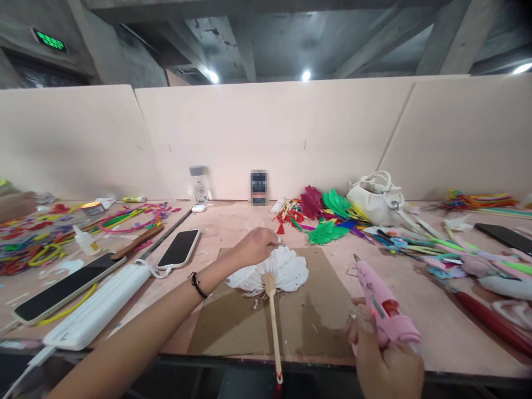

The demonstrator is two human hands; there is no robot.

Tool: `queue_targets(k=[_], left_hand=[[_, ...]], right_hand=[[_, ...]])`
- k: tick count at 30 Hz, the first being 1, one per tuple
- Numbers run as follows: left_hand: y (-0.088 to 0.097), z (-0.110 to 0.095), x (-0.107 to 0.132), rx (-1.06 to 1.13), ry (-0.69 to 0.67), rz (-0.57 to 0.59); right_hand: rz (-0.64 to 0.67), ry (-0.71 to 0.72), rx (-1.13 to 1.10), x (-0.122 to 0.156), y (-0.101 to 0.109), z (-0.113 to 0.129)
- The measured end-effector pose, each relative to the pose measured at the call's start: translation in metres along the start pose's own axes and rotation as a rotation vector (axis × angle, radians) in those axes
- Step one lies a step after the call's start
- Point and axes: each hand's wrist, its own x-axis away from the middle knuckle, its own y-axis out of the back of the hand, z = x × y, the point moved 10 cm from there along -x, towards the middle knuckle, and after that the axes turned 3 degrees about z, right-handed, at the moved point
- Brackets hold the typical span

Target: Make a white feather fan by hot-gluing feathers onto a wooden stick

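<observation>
No legible text — green sign (50,40) too blurred

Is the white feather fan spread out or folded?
Spread out. The white feather fan forms a wide rounded shape above its wooden handle, flat on the cardboard.

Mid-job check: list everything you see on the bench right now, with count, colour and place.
feather fan: one, white with a wooden handle, centre, on the cardboard sheet
cardboard sheet: one, brown, centre front
glue gun: one, pink, in the right hand
phones: three, dark screens, two left, one far right
power strip: one, white, left front
handbag: one, white, right rear
loose feathers: a heap, red, green, blue, beside the handbag
pipe cleaners: many, mixed colours, far left
bottle: one, clear with grey cap, rear centre
left hand: on the fan's upper edge, black bracelet on the wrist
right hand: gripping the glue gun
</observation>
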Motion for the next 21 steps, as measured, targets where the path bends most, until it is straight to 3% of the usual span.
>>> queue_targets(k=[6, 11, 21], left_hand=[[-0.016, -0.007, 0.003, -0.088, -0.008, 0.022], [-0.028, -0.005, 0.003, -0.152, 0.005, 0.046], [-0.045, -0.004, 0.005, -0.178, 0.021, 0.093]], right_hand=[[0.064, 0.008, 0.147, 0.002, -0.005, -0.001], [0.035, -0.009, 0.235, 0.002, -0.001, 0.002], [0.049, 0.019, 0.252, 0.003, -0.002, 0.008]])
